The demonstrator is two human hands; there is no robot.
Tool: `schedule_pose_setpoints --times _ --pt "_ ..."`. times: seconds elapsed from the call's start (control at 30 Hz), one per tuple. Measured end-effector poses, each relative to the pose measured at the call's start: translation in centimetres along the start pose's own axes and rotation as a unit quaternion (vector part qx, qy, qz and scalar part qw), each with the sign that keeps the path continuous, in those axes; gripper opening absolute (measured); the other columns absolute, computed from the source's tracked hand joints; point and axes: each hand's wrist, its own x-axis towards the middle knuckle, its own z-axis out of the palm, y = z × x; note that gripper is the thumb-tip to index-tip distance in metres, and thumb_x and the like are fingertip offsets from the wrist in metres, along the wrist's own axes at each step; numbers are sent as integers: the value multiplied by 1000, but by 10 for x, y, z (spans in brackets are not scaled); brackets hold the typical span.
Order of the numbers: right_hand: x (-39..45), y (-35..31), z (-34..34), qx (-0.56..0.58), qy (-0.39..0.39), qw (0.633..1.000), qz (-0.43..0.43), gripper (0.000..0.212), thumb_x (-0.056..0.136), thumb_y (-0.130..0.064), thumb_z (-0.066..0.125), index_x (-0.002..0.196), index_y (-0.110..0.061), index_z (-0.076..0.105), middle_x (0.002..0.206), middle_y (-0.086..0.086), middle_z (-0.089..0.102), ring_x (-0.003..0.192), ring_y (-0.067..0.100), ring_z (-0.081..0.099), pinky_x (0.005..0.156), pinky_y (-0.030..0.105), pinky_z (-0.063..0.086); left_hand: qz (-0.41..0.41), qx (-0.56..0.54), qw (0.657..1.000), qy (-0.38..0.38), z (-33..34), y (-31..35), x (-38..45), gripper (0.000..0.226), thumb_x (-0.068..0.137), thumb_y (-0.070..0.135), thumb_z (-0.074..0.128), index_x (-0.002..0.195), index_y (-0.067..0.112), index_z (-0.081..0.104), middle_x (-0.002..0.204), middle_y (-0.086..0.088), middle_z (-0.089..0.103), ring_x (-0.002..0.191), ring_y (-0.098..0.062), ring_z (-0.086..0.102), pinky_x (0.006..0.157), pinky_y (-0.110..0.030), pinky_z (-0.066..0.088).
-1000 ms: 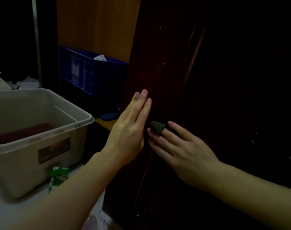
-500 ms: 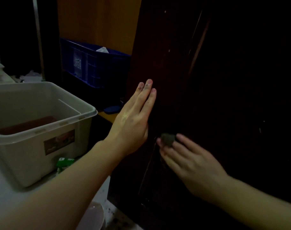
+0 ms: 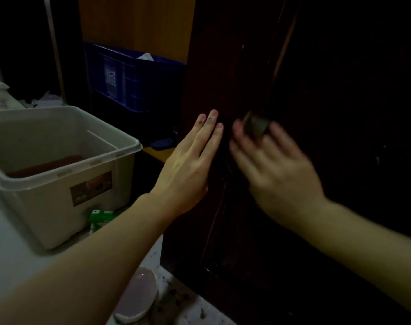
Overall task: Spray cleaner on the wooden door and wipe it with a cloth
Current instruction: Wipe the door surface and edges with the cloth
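The wooden door [image 3: 317,160], dark and dimly lit, fills the right half of the scene, its near left edge reaching down to the speckled floor [image 3: 183,308]. A large pale plastic tub [image 3: 59,184] is seen at the left, with a reddish layer inside and a label on its near wall. Further back, a blue crate [image 3: 134,76] is set against an orange-brown panel [image 3: 134,22], with something white showing at its top. The left hand [image 3: 190,167] is laid flat on the door near its left edge, fingers straight and together, dark smudges visible on the fingertips; nothing is held. Just to its right, the right hand [image 3: 277,165] is blurred against the door, and a small dark cloth [image 3: 256,125] is pressed under its fingertips; how far the fingers are curled cannot be told. A pale round bowl [image 3: 139,296] lies on the floor below the left forearm. A small green packet [image 3: 101,215] rests beside the tub's base.
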Motion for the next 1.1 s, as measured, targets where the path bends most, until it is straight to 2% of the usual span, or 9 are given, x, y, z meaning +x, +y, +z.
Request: schedule_pose_setpoints --times 0.17,0.27,0.47,0.6,0.73,0.83,0.97,1.03,1.1 --pt "-62 -60 36 40 -163 966 -195 58 83 -23 48 138 -2 46 149 17 35 139 31 33 119 48 -5 26 32 995 -88 0 -5 -16 74 82 3 32 152 8 8 160 -12 -6 148 -27 -5 115 -40 28" --pt "-52 -51 26 62 -125 980 -145 57 82 -22 50 136 -3 49 147 17 40 137 32 38 118 49 3 29 40 994 -101 -3 -6 -18 81 79 -1 36 152 9 4 160 -12 -9 148 -28 -8 113 -39 30" --pt "-8 -15 0 56 18 995 76 50 99 -21 32 147 -8 30 157 15 19 141 35 28 119 49 9 21 38 996 -78 4 -1 -22 79 80 1 42 152 5 10 160 -16 -3 148 -29 -4 116 -40 23" --pt "-42 -59 29 78 -51 996 -8 51 93 -18 40 143 -4 39 153 18 28 137 35 35 119 49 10 14 37 997 -61 10 0 -25 72 83 -1 38 151 4 14 159 -16 0 148 -29 0 116 -37 17" --pt "-78 -92 46 122 -156 974 -109 52 89 -16 25 127 1 57 135 16 55 128 31 49 117 47 8 9 24 997 -67 8 -1 -26 73 82 -2 33 152 7 14 160 -12 0 148 -26 0 112 -34 27" --pt "-65 -85 36 152 -98 983 -36 50 90 -15 27 129 -2 56 141 16 49 129 30 47 117 47 14 7 7 998 -59 7 -2 -25 73 82 -4 35 152 9 16 160 -11 2 148 -26 3 109 -32 33" --pt "-23 -61 19 164 26 981 99 41 101 -15 28 133 -6 53 146 14 44 130 29 46 119 47 15 9 11 998 -54 8 -6 -26 79 83 -5 55 151 10 17 160 -11 4 148 -24 5 114 -33 20" --pt "-17 -60 22 164 44 981 93 38 102 -16 31 129 -7 56 143 13 48 133 27 44 119 46 14 9 16 998 -52 7 -5 -26 76 86 -2 56 151 9 18 160 -11 5 148 -24 5 115 -31 17" --pt "-30 -71 35 151 18 988 24 35 98 -14 37 123 -8 61 134 12 57 129 28 48 119 46 14 7 9 999 -47 7 -4 -25 64 89 3 39 150 8 20 159 -11 7 148 -23 6 114 -30 16"
